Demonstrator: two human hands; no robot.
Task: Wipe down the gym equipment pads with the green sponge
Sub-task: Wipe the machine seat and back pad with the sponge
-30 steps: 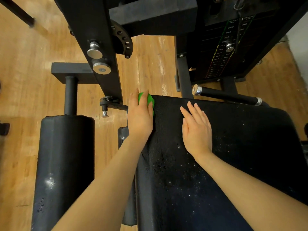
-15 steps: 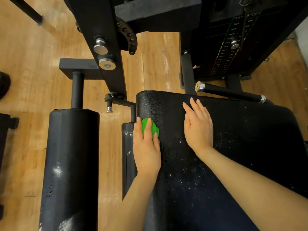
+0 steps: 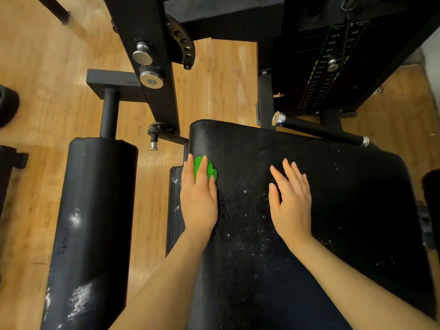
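A large black seat pad (image 3: 333, 186) fills the lower right, speckled with small wet drops near its middle. My left hand (image 3: 198, 198) lies flat with straight fingers on the green sponge (image 3: 210, 169), pressing it onto the pad's left edge near the far corner. Only the sponge's front part shows past my fingers. My right hand (image 3: 291, 201) rests flat and open on the pad's middle, fingers slightly spread. A black roller pad (image 3: 92, 222) with white scuff marks lies to the left, apart from both hands.
A black steel frame (image 3: 152, 75) with silver knobs rises beyond the seat pad. The weight stack (image 3: 328, 67) stands at the back right, with a black handle bar (image 3: 319, 128) in front of it. Wooden floor (image 3: 47, 67) surrounds the machine.
My left hand slid the sponge from the pad's far left corner back toward me along the left edge. My right hand shifted slightly right and spread its fingers.
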